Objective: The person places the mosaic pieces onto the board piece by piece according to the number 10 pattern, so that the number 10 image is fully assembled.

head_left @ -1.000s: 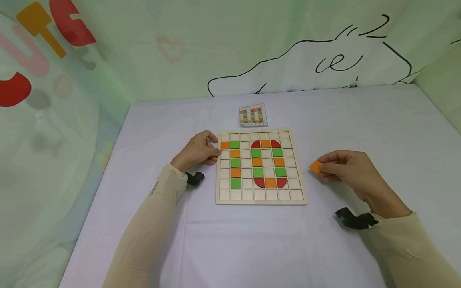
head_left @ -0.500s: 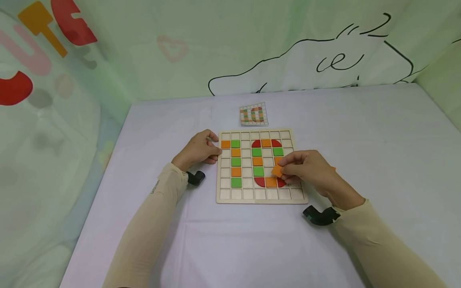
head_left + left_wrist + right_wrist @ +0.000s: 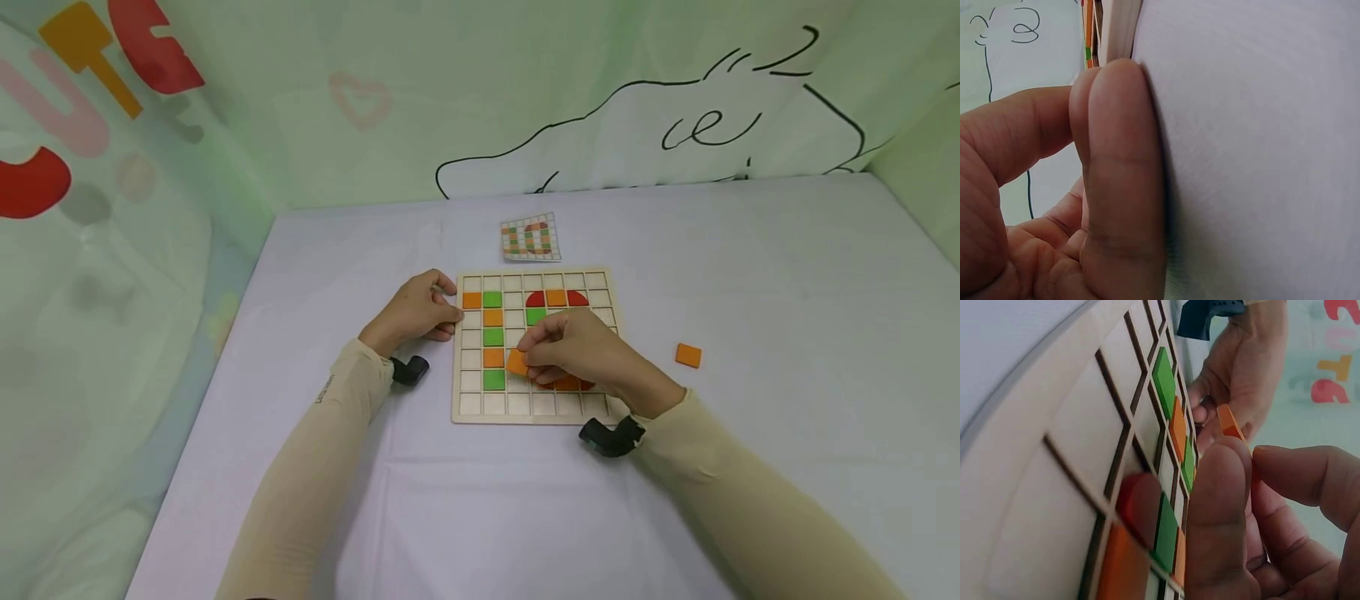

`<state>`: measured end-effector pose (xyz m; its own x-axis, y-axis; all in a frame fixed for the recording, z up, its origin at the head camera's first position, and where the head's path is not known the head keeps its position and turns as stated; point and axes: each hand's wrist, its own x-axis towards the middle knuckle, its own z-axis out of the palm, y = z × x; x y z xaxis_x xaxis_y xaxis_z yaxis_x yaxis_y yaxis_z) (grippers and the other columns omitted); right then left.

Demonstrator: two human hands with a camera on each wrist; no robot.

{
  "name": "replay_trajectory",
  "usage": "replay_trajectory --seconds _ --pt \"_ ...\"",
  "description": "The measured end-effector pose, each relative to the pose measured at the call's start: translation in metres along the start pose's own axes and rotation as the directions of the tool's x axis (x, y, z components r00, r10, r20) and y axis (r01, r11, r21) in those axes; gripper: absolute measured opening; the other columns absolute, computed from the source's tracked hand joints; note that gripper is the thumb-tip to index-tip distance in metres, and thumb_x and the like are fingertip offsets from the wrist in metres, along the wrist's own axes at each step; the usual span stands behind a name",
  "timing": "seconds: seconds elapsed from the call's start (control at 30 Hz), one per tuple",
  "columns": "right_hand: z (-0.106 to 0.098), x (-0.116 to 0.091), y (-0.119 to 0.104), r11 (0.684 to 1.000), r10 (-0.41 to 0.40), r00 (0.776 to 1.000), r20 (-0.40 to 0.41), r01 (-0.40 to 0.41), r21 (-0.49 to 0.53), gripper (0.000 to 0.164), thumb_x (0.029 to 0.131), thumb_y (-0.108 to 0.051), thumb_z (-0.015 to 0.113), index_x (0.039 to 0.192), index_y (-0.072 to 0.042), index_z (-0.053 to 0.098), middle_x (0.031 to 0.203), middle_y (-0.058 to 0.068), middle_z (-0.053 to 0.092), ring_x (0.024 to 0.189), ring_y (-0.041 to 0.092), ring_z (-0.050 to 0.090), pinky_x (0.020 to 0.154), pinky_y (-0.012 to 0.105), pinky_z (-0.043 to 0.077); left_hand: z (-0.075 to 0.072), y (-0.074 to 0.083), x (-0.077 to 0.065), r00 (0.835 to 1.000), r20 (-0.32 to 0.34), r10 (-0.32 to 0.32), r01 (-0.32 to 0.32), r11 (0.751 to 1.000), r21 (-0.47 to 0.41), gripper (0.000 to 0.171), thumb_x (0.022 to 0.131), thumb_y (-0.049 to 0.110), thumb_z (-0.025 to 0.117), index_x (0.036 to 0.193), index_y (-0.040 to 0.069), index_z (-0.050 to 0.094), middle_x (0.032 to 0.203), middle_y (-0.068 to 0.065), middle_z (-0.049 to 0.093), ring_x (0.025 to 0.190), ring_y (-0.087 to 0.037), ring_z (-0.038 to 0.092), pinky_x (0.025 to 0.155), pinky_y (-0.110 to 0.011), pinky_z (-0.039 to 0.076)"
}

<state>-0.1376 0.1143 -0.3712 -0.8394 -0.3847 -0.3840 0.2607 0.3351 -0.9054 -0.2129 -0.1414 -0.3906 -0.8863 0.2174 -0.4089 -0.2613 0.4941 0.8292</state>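
My right hand [image 3: 581, 350] pinches an orange square tile [image 3: 517, 362] between thumb and fingers, close over the wooden grid board [image 3: 531, 419]. In the right wrist view that tile [image 3: 1227, 419] stands tilted, its edge showing past the fingertips. Green and orange tiles form a column on the board's left part; red, orange and green ones form a ring on the right, partly hidden by my right hand. My left hand [image 3: 416, 308] rests at the board's left edge with its fingertips against it; the left wrist view shows them at the board's side [image 3: 1121, 28].
One loose orange tile [image 3: 688, 355] lies on the white-covered table [image 3: 480, 517] right of the board. Behind the board lies a small pattern card [image 3: 530, 238] printed with a similar coloured grid. A printed curtain [image 3: 300, 108] stands along the table's back and left.
My right hand has carried the orange tile leftward from beside the board to over its middle, uncovering the loose orange tile on the table. The left hand has stayed at the board's edge.
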Motion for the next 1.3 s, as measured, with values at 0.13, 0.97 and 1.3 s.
replay_trajectory --seconds 0.13,0.97,1.3 --pt "0.012 0.010 -0.006 1.000 0.017 0.999 0.044 -0.016 -0.009 0.016 0.096 -0.003 0.069 0.109 0.006 0.070 0.089 0.014 0.073 0.075 0.021 0.072 0.075 0.033 0.066 0.000 0.000 0.000 1.000 0.001 -0.001 0.001 1.000 -0.003 0.040 0.095 0.005 0.075 0.128 0.006 0.053 0.100 -0.012 0.055 0.070 -0.017 0.067 0.067 -0.028 0.065" --pt "0.043 0.034 -0.022 0.986 0.002 0.994 0.105 0.015 -0.166 0.005 0.092 -0.001 0.070 0.093 0.001 0.074 0.077 0.009 0.070 0.066 0.015 0.066 0.066 0.028 0.064 -0.001 -0.001 0.001 1.000 0.008 0.011 -0.011 1.000 -0.010 0.039 0.095 0.006 0.075 0.127 0.005 0.053 0.100 -0.013 0.057 0.070 -0.017 0.068 0.068 -0.029 0.065" --pt "0.047 0.034 -0.022 0.976 -0.008 0.995 0.102 0.029 -0.214 0.006 0.091 0.000 0.069 0.087 0.000 0.074 0.076 0.008 0.069 0.065 0.017 0.065 0.064 0.028 0.063 -0.001 0.000 0.000 1.000 0.007 0.006 -0.005 1.000 -0.016 0.039 0.095 0.004 0.075 0.127 0.005 0.053 0.099 -0.012 0.057 0.069 -0.017 0.068 0.067 -0.029 0.065"
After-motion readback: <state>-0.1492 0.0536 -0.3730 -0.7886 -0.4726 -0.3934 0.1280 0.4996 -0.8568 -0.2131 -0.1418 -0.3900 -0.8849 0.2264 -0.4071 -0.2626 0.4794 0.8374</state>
